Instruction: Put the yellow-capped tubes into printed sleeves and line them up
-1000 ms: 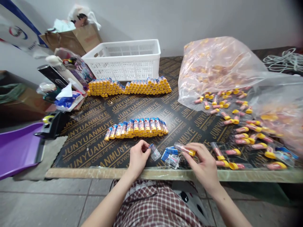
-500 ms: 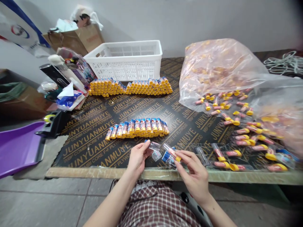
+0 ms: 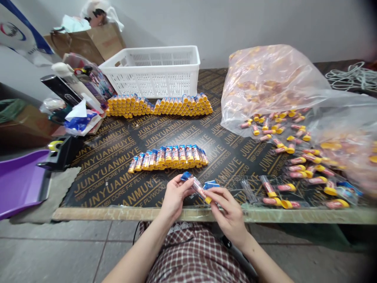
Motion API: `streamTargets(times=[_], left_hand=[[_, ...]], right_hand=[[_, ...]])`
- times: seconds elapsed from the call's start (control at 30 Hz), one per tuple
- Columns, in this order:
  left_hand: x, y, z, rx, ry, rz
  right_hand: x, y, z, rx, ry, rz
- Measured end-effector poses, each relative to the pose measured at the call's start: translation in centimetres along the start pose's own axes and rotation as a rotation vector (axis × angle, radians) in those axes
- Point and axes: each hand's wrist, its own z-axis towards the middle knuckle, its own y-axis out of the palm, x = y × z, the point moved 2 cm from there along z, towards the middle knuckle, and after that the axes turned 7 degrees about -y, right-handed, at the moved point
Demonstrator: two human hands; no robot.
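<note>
Near the table's front edge, my right hand (image 3: 229,210) pinches a small clear tube with pink contents and a yellow cap (image 3: 200,191) by its capped end. My left hand (image 3: 174,197) has thumb and fingers closed on a small blue printed wrapper (image 3: 186,176), which meets the tube's far end. Whether the tube is inside the wrapper I cannot tell. Behind my right hand lie more blue printed wrappers (image 3: 211,184). Just beyond my hands sits a row of blue-wrapped tubes with yellow caps (image 3: 174,154).
A white plastic basket (image 3: 153,80) stands at the back, with stacked wrapped tubes (image 3: 129,107) before it. On the right, loose pink tubes (image 3: 297,168) spill from a large clear bag (image 3: 273,74). A tape dispenser (image 3: 60,152) and purple dustpan (image 3: 22,181) are at left.
My hands have come together, bringing the tube left to the wrapper. The wrapper in my left hand now shows its blue end raised. The view has shifted slightly.
</note>
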Motion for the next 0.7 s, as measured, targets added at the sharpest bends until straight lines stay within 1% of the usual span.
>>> streamTargets(times=[0.17, 0.3, 0.37, 0.47, 0.7], left_hand=[[-0.3, 0.7, -1.0, -0.144, -0.136, 0.136], [-0.9, 1.1, -1.7, -0.236, -0.205, 0.25], [-1.2, 1.3, -2.0, -0.256, -0.227, 0.26], [-1.6, 1.5, -2.2, -0.251, -0.255, 0.255], [-1.7, 1.3, -2.1, -0.25, -0.258, 0.251]], right_hand=[[0.6, -0.2, 0.1, 0.008, -0.024, -0.063], [0.7, -0.5, 0.5, -0.049, -0.051, 0.047], [0.8, -0.5, 0.4, -0.098, -0.052, 0.125], [1.0, -0.4, 0.1, -0.145, -0.043, 0.186], [1.2, -0.3, -0.3, -0.118, -0.025, 0.23]])
